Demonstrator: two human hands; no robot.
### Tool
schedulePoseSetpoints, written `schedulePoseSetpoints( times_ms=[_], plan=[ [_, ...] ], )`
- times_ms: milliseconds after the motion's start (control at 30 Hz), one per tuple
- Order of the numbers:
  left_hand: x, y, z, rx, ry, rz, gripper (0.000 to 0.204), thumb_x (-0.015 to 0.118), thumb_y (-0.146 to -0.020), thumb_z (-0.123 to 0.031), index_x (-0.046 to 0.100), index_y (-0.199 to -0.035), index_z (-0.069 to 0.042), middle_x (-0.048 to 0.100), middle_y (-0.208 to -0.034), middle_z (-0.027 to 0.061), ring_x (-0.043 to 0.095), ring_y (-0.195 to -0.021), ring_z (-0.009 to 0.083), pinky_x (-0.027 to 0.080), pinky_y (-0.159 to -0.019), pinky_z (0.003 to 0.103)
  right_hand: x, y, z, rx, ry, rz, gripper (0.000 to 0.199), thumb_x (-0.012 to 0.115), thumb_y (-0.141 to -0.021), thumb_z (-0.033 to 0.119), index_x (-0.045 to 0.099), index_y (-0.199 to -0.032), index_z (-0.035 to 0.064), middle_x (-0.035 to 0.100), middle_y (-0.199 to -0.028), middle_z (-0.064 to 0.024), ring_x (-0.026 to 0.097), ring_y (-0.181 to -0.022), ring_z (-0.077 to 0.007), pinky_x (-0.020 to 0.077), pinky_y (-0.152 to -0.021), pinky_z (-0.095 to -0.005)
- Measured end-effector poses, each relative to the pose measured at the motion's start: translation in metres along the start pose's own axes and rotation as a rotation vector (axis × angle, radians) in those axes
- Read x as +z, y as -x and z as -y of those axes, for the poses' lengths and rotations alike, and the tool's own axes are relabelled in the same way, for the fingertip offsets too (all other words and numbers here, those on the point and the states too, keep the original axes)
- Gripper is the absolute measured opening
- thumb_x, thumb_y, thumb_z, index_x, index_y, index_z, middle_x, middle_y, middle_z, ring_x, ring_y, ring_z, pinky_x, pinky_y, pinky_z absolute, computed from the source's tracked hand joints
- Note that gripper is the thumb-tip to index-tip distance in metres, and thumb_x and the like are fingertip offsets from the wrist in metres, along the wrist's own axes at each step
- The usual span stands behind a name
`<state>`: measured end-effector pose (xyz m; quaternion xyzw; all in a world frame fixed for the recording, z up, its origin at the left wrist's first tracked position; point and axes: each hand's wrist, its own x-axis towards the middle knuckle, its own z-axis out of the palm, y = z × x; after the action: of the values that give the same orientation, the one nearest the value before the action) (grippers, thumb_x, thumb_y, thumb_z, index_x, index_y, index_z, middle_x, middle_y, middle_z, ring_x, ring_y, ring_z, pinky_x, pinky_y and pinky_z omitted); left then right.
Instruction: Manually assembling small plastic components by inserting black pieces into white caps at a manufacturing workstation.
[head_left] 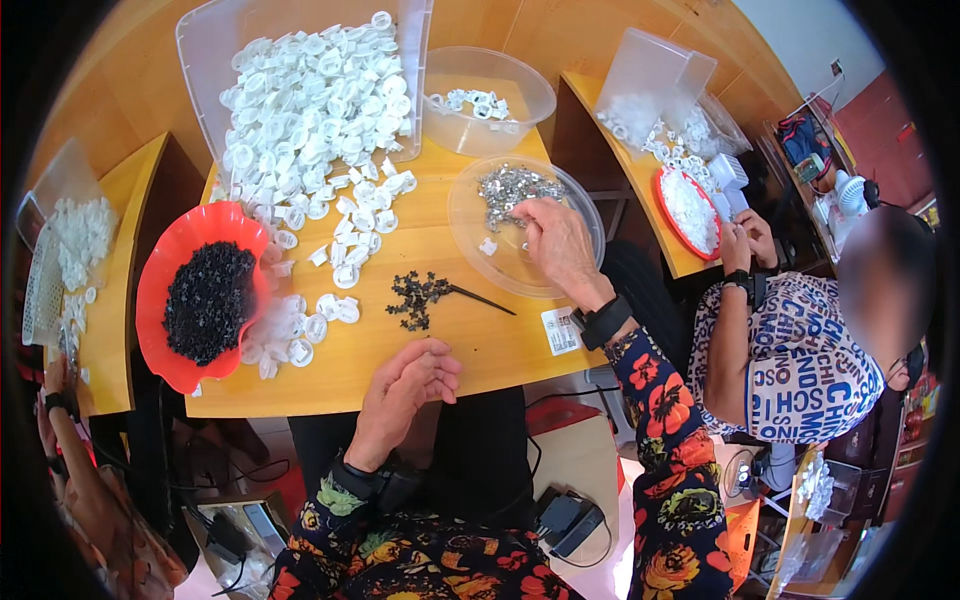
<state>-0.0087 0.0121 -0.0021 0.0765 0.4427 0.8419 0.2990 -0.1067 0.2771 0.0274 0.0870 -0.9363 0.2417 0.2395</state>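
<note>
the step in hand looks like fetching from the heap of small metal pieces: they lie in a shallow clear dish on the bench, and the right hand reaches over its rim with fingertips at the heap's edge. whether that grip is pinching a piece i cannot tell, since the back of the hand hides it. the left hand hangs at the near edge, fingers curled in toward the thumb; whether anything is held there is hidden too. the next move seems to call for a fine fingertip pinch to single out one piece. the metal is shiny, silvery and jumbled; the white fittings look like smooth, slightly translucent plastic, ring-shaped with stubby tabs. the tiny black pieces are dark and jagged, loose beside a thin tapered black stick, with more filling a glossy red scalloped bowl.
</note>
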Motion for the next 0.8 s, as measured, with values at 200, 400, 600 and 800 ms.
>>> schedulePoseSetpoints(
  times_ms=[200,400,600,800],
  plan=[
    [-0.001,-0.001,0.003,-0.007,-0.014,-0.020,0.028,0.041,-0.099,-0.016,0.050,-0.115,0.004,0.060,-0.100,0.0139,0.059,-0.085,0.0178,0.050,-0.073,0.030,0.013,-0.006,0.012,0.018,0.065,0.094,0.013,0.055,-0.076,0.005,0.064,-0.085,0.0088,0.062,-0.082,-0.0148,0.060,-0.077,-0.0361,0.0483,-0.068,-0.0452],
    [-0.003,0.001,0.004,-0.009,-0.019,-0.025,0.028,0.041,-0.099,-0.017,0.051,-0.115,0.004,0.060,-0.100,0.0135,0.059,-0.085,0.0179,0.050,-0.073,0.030,0.014,0.003,0.009,-0.042,0.097,0.152,0.009,0.055,-0.076,0.006,0.063,-0.081,0.0057,0.062,-0.077,-0.0154,0.060,-0.073,-0.0354,0.0480,-0.066,-0.0418],
    [-0.005,0.001,0.007,0.018,-0.019,-0.004,0.027,0.041,-0.099,-0.017,0.052,-0.113,0.003,0.060,-0.099,0.0121,0.058,-0.085,0.0168,0.049,-0.073,0.029,0.000,0.017,0.007,0.180,0.024,0.138,0.008,0.059,-0.076,0.007,0.064,-0.082,0.0055,0.065,-0.078,-0.0154,0.063,-0.067,-0.0295,0.0499,-0.064,-0.0346],
    [-0.001,0.000,0.008,0.026,-0.043,0.017,0.027,0.040,-0.099,-0.016,0.051,-0.113,0.003,0.060,-0.100,0.0127,0.058,-0.086,0.0170,0.049,-0.073,0.029,-0.014,0.024,0.003,0.415,-0.359,0.013,0.010,0.062,-0.080,0.010,0.068,-0.085,0.0045,0.066,-0.074,-0.0071,0.062,-0.065,-0.0180,0.0468,-0.061,-0.0311]
  ],
)
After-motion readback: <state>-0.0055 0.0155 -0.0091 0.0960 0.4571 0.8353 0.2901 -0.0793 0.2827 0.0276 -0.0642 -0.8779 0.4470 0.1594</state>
